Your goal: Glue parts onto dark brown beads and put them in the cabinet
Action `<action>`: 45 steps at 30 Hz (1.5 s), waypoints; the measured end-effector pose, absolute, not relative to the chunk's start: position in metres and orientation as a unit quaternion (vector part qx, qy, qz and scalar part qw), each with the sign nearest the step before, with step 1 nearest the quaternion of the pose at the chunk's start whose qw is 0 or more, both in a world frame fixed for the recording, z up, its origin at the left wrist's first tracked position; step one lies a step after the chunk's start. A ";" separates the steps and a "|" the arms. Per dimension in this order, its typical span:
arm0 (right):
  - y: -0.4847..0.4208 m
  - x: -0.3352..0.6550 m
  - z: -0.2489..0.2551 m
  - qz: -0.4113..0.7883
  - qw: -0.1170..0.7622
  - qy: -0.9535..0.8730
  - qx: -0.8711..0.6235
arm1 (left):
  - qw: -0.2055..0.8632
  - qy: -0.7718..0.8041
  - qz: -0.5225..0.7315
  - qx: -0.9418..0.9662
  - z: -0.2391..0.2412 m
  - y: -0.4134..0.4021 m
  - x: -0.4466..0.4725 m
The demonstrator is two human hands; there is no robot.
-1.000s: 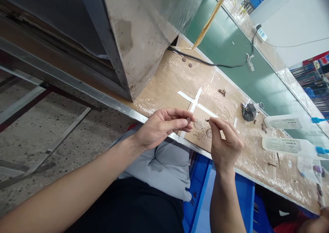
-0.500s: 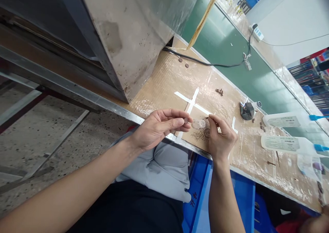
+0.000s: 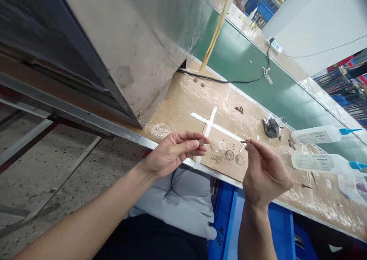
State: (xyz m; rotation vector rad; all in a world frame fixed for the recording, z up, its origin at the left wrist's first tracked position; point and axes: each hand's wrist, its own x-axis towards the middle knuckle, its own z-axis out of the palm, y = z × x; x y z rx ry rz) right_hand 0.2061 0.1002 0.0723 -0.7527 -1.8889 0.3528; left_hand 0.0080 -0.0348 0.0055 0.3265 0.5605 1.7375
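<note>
My left hand (image 3: pixel 174 152) hovers at the bench's front edge and pinches a small brown disc (image 3: pixel 201 142) between thumb and fingers. My right hand (image 3: pixel 265 172) is closed, its thumb and forefinger pinching a tiny dark part (image 3: pixel 244 141) just right of the disc. Between the hands, on a brown card (image 3: pixel 226 163), lie clear round lenses (image 3: pixel 217 145), two round discs (image 3: pixel 234 157) and a scatter of tiny brown grains (image 3: pixel 218 158).
A large metal housing (image 3: pixel 137 42) stands on the bench at the left. White tape strips (image 3: pixel 210 122) form a cross. Two glue bottles (image 3: pixel 321 135) with blue tips lie at the right, beside a dark clip (image 3: pixel 270 127). A black cable (image 3: pixel 229 81) runs along the green conveyor belt (image 3: pixel 258 69). Blue bins (image 3: pixel 229 221) sit below.
My right hand has pulled back to the right and lifted off the card, pinching a small dark part. The left hand stays, still holding the disc. The view has shifted slightly.
</note>
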 end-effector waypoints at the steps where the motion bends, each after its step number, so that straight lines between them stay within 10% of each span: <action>1: 0.093 0.204 0.076 0.164 0.507 -0.787 -0.311 | 0.604 0.238 0.747 0.141 0.005 -0.035 0.008; 45: 0.062 0.166 0.065 0.430 0.426 -0.754 -0.255 | 0.619 0.258 0.735 0.096 0.011 -0.035 0.012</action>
